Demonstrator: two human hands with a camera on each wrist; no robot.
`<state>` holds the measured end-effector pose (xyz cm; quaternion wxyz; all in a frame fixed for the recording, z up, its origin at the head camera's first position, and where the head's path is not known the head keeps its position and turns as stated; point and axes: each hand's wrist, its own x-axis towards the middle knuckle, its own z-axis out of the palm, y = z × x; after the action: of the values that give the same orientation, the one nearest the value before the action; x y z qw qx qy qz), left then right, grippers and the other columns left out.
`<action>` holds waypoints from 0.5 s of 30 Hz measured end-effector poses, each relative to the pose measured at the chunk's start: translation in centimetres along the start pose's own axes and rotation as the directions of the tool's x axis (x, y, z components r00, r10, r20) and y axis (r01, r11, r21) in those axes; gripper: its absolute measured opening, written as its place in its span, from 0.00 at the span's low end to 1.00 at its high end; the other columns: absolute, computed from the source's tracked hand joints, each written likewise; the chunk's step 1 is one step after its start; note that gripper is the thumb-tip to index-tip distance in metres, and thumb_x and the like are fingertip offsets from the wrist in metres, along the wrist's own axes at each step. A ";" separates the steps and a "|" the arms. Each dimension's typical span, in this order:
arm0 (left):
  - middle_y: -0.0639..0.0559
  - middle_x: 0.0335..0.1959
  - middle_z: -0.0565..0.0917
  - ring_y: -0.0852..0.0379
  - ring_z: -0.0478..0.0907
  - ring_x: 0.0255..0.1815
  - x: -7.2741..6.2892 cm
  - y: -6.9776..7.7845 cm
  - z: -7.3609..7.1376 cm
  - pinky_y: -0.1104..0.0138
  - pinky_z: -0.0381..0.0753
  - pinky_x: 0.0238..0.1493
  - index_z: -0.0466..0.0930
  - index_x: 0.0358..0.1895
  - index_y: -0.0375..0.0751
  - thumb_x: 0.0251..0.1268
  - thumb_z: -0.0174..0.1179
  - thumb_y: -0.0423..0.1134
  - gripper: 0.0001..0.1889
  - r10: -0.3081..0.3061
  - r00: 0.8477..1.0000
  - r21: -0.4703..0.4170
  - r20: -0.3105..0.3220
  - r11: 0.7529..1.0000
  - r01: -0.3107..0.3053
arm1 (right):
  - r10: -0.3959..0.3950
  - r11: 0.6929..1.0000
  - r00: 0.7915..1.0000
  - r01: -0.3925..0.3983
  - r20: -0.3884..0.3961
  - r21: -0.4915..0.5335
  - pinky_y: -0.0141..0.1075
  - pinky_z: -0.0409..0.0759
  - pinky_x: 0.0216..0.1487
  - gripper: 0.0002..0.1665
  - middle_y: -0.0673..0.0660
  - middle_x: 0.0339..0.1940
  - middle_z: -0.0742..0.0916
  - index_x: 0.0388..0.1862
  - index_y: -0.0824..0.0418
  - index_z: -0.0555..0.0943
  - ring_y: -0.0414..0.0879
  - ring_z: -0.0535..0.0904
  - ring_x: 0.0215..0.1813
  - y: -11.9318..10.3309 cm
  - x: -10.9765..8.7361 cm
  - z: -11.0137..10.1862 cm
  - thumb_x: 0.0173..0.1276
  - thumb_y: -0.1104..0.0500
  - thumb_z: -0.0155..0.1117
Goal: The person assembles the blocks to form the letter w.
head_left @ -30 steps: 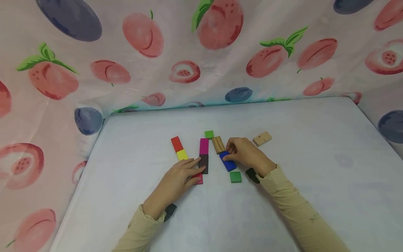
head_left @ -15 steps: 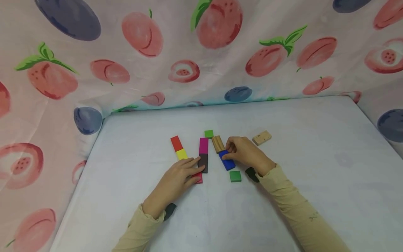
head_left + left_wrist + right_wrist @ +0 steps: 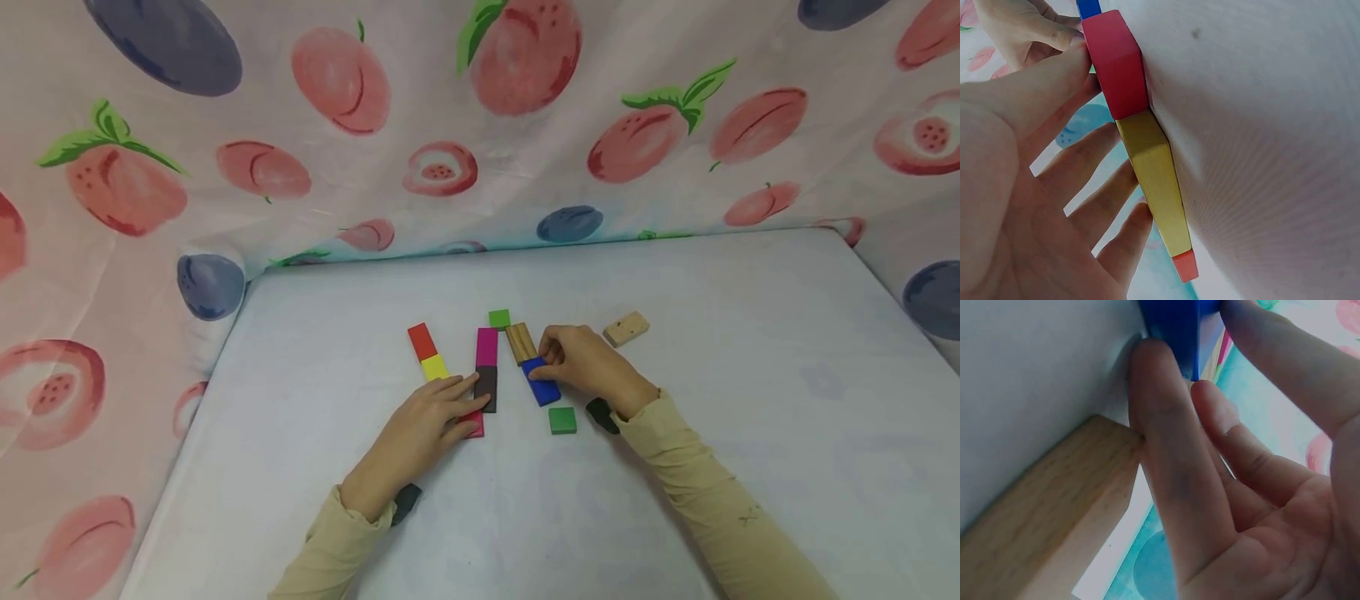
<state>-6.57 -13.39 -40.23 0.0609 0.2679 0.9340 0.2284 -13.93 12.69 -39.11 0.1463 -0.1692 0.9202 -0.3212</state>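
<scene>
Pinched in right hand: blue block. Partly beneath left hand, fingers spread: crimson block, dark block. Just beyond right hand: pale wooden block.

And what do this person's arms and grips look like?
Both arms wear long beige sleeves; the right sleeve has a small dark mark on its forearm. Left grip and right grip are bare, no gloves showing. A dark piece shows at the left wrist, another at the right.
</scene>
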 end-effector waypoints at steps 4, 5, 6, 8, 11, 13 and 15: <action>0.51 0.71 0.72 0.47 0.68 0.72 0.0 0.0 0.0 0.51 0.68 0.72 0.81 0.62 0.53 0.65 0.67 0.44 0.21 0.001 1.000 0.000 0.002 1.000 -0.001 | -0.006 1.000 1.000 0.006 0.000 0.000 0.36 0.81 0.38 0.16 0.55 0.31 0.85 0.38 0.66 0.80 0.43 0.80 0.34 0.0 -0.2 0.1 0.60 0.57 0.76; 0.51 0.71 0.72 0.47 0.68 0.72 0.0 0.0 0.0 0.51 0.68 0.72 0.81 0.62 0.53 0.65 0.67 0.44 0.21 0.002 1.000 0.000 0.000 1.000 -0.002 | -0.008 1.000 1.000 0.008 -0.002 0.001 0.36 0.81 0.39 0.16 0.55 0.31 0.85 0.38 0.66 0.80 0.44 0.80 0.34 0.0 -0.2 0.1 0.60 0.57 0.76; 0.51 0.71 0.72 0.47 0.68 0.72 0.0 0.0 0.0 0.51 0.68 0.72 0.81 0.62 0.53 0.65 0.67 0.44 0.21 0.003 1.000 -0.002 -0.003 1.000 -0.003 | -0.009 1.000 1.000 0.009 -0.006 0.001 0.37 0.82 0.39 0.16 0.55 0.31 0.85 0.39 0.66 0.80 0.44 0.80 0.34 -0.1 -0.3 0.0 0.60 0.57 0.75; 0.51 0.71 0.73 0.47 0.68 0.72 0.0 -0.1 0.0 0.51 0.68 0.72 0.81 0.62 0.53 0.65 0.67 0.44 0.21 0.004 1.000 -0.001 -0.007 1.000 -0.004 | -0.017 1.000 1.000 0.017 -0.009 -0.001 0.37 0.82 0.39 0.16 0.55 0.31 0.85 0.39 0.66 0.80 0.44 0.80 0.35 -0.2 -0.4 0.0 0.61 0.58 0.75; 0.51 0.71 0.73 0.47 0.68 0.72 0.0 -0.1 0.1 0.51 0.68 0.72 0.81 0.62 0.53 0.65 0.67 0.44 0.21 0.003 1.000 -0.002 -0.007 1.000 -0.004 | -0.035 0.999 0.999 0.035 -0.018 -0.010 0.37 0.83 0.40 0.16 0.55 0.31 0.85 0.39 0.66 0.81 0.44 0.80 0.35 -0.4 -0.6 -0.1 0.61 0.58 0.75; 0.51 0.71 0.72 0.47 0.68 0.72 0.0 -0.1 0.1 0.51 0.68 0.72 0.81 0.62 0.53 0.65 0.67 0.44 0.21 0.004 1.000 -0.003 -0.007 1.000 -0.004 | -0.048 0.999 0.999 0.048 -0.024 -0.011 0.37 0.83 0.40 0.15 0.54 0.31 0.85 0.39 0.66 0.81 0.44 0.80 0.35 -0.5 -0.8 -0.1 0.61 0.58 0.75; 0.51 0.71 0.72 0.47 0.68 0.72 0.0 -0.1 0.1 0.51 0.68 0.72 0.81 0.62 0.53 0.65 0.67 0.44 0.21 0.005 1.000 -0.003 -0.008 1.000 -0.005 | -0.055 0.998 0.998 0.054 -0.030 -0.011 0.37 0.83 0.40 0.14 0.54 0.31 0.85 0.39 0.66 0.82 0.43 0.80 0.35 -0.5 -1.0 -0.2 0.61 0.59 0.75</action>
<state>-6.57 -13.42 -40.39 0.0570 0.2692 0.9332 0.2311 -12.99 12.82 -38.51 0.1225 -0.1901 0.9189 -0.3231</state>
